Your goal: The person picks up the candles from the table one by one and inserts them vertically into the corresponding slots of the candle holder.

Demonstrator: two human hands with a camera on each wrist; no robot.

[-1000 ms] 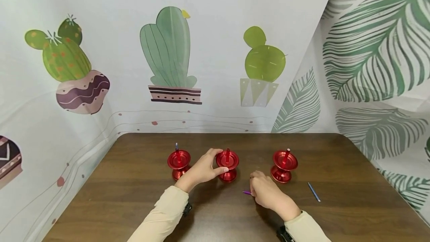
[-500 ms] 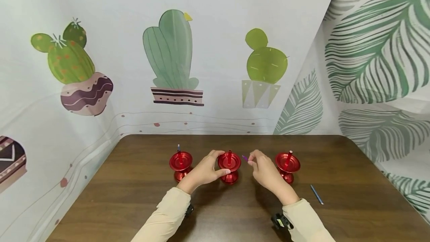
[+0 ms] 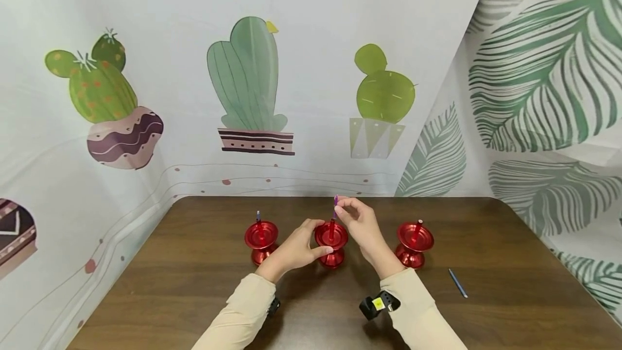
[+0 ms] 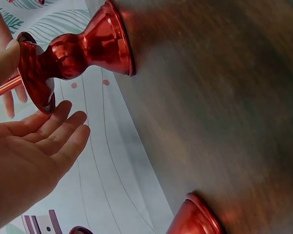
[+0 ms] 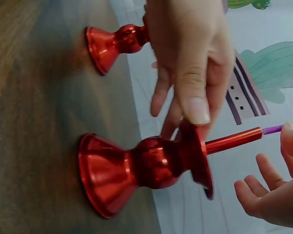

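while the left hand (image 3: pixel 296 248) holds the rim of the middle red holder (image 3: pixel 334 259), upright on the tabletop (image 3: pixel 184 263), between thumb and fingers, the right hand (image 3: pixel 362 226) pinches a purple stick (image 5: pixel 278 128) whose lower end meets the mouth of the red tube (image 5: pixel 234 141). sound practice, as judged here, is to steady the base, align stick with tube, and press gently without bending it. no brand or lettering is legible; any marks on the yellow patch (image 3: pixel 378 303) at the right wrist are too small to read.
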